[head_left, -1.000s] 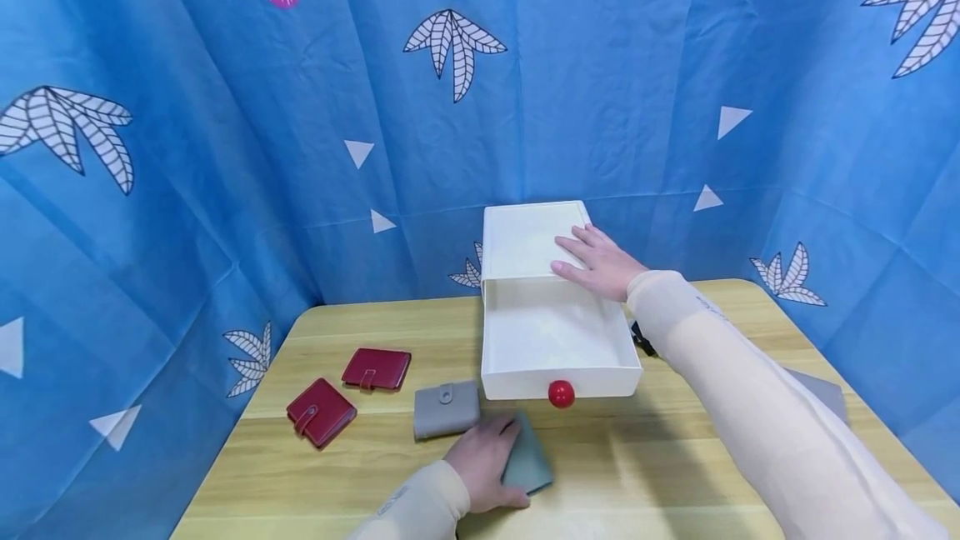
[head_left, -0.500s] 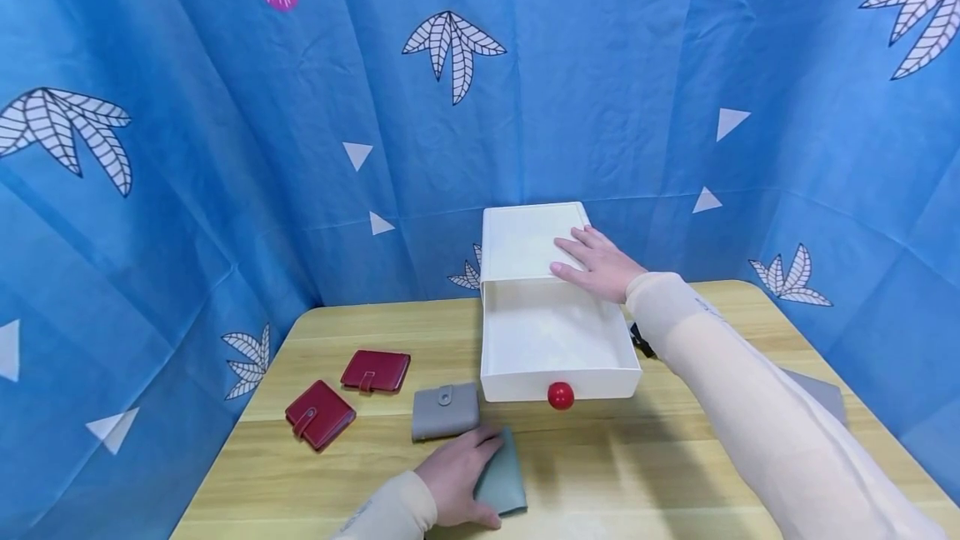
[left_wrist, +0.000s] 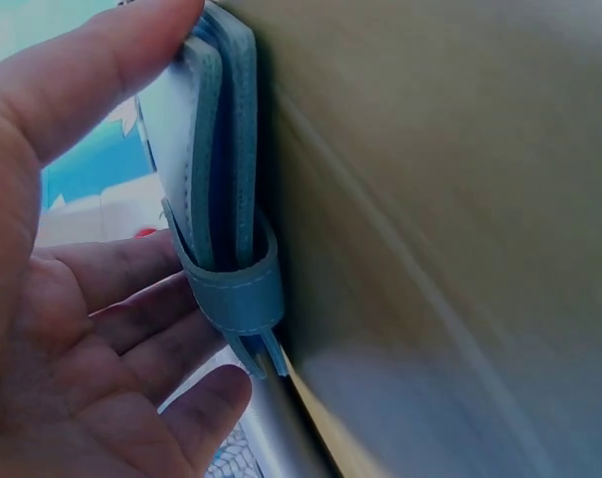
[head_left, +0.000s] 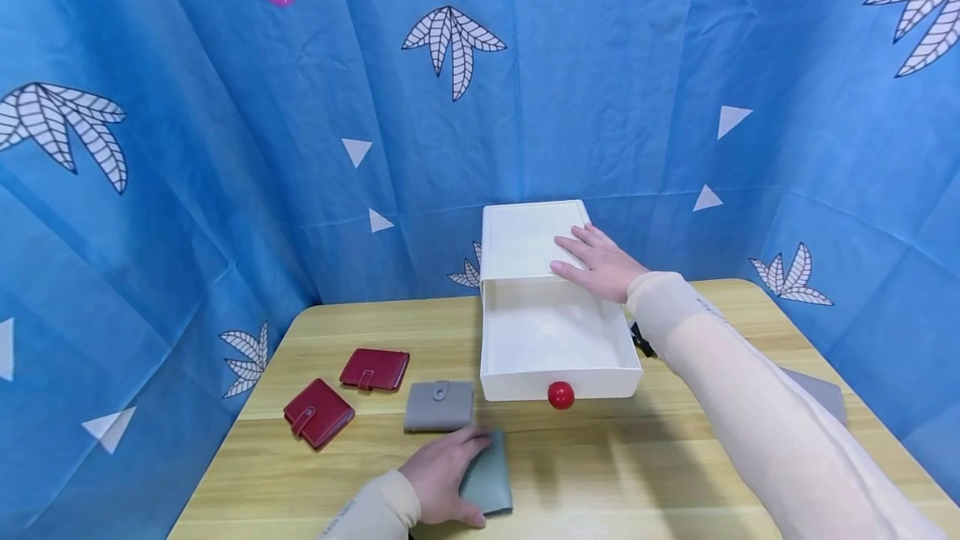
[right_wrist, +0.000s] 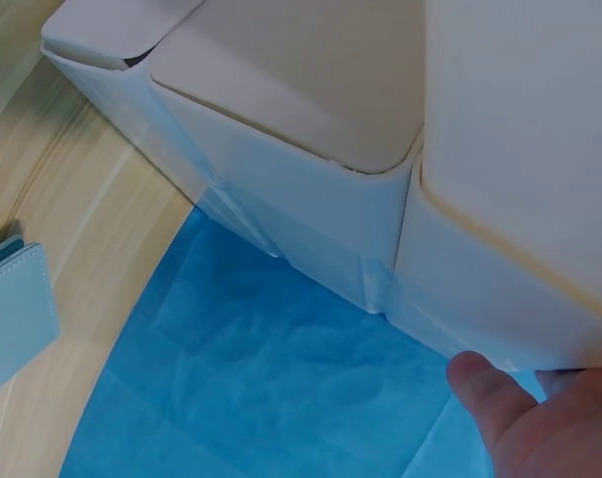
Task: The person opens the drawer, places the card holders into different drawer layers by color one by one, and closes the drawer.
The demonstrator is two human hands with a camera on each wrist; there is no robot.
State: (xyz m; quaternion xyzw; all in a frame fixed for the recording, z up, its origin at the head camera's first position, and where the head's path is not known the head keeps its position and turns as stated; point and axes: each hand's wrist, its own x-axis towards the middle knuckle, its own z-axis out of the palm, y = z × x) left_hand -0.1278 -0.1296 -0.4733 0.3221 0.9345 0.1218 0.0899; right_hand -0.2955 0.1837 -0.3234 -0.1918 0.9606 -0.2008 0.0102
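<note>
1. Grey-green wallet (head_left: 487,483): on table (head_left: 645,473), gripped by left hand (head_left: 438,477), thumb (left_wrist: 92,60) over its edge.
2. Right hand (head_left: 600,263): flat, fingers straight, atop white drawer box (head_left: 525,236).
3. Grey wallet (head_left: 438,406) just beyond; open drawer (head_left: 558,357) near.

- A light wooden table (head_left: 600,473) carries everything
- Two red wallets (head_left: 318,412) lie near its left edge
- A grey wallet (head_left: 438,405) lies just right of them
- A grey-green wallet (head_left: 489,483) lies at the front
- A white drawer box (head_left: 551,307) with a red knob (head_left: 560,394) sits at the back
- A grey flat thing (head_left: 821,394) lies at the right edge
</note>
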